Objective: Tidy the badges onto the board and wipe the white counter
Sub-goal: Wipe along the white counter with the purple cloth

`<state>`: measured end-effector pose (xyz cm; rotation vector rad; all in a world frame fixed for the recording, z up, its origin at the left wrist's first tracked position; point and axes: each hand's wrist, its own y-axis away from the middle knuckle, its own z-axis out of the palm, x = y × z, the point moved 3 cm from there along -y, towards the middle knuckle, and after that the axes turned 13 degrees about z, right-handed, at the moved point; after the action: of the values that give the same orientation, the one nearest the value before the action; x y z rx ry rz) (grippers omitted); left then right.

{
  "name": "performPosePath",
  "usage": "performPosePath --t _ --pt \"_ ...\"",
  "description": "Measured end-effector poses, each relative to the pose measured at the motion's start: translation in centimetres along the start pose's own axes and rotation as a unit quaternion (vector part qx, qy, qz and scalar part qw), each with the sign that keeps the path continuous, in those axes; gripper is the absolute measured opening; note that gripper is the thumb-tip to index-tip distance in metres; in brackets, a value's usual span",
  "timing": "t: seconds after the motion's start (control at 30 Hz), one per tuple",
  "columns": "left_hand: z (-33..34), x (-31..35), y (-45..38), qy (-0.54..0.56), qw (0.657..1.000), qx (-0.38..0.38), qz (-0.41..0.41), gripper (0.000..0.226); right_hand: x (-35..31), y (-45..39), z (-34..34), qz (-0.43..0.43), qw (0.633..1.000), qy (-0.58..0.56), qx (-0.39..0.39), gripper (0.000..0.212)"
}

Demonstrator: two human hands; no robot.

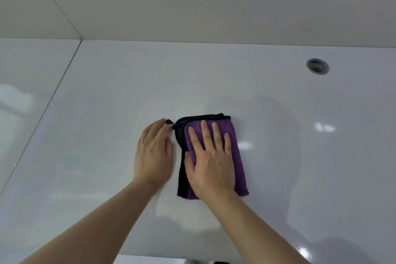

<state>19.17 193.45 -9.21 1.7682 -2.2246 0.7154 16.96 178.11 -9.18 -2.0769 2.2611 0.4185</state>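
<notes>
A folded purple cloth (239, 156) with a black edge lies flat on the glossy white counter (107, 113), near the middle. My right hand (209, 161) presses flat on top of it, fingers straight and spread. My left hand (154, 152) lies flat on the counter just left of the cloth, its fingertips touching the small black loop (169, 121) at the cloth's far left corner. No badges and no board are in view.
A round grey cable grommet (317, 66) is set into the counter at the far right. A seam (53, 96) runs diagonally across the counter on the left. A beige wall (192, 2) rises behind the counter's back edge.
</notes>
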Motion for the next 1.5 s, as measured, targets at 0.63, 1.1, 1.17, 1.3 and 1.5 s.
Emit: performPosePath --t 0.63,1.1,1.17,1.3,1.5 --pt "0.2 0.4 2.4 -0.023 0.999 -0.023 0.009 0.052 15.8 3.0 -2.4 0.050 0.997 0.012 0.058 0.064" --pt "0.7 1.0 2.3 -0.064 0.997 -0.020 0.034 0.036 8.7 6.7 -0.8 0.068 0.997 0.023 0.040 0.069" --pt "0.5 1.1 2.3 -0.062 0.997 -0.019 0.035 0.038 5.7 7.7 0.2 0.051 0.998 0.016 0.037 0.069" --pt "0.4 1.3 2.3 -0.067 0.996 -0.036 0.041 0.045 1.7 9.2 1.7 0.022 0.999 0.013 0.032 0.068" --pt "0.3 1.7 2.6 -0.057 0.997 -0.030 0.040 0.050 3.4 9.2 1.3 -0.023 0.999 -0.014 0.032 0.062"
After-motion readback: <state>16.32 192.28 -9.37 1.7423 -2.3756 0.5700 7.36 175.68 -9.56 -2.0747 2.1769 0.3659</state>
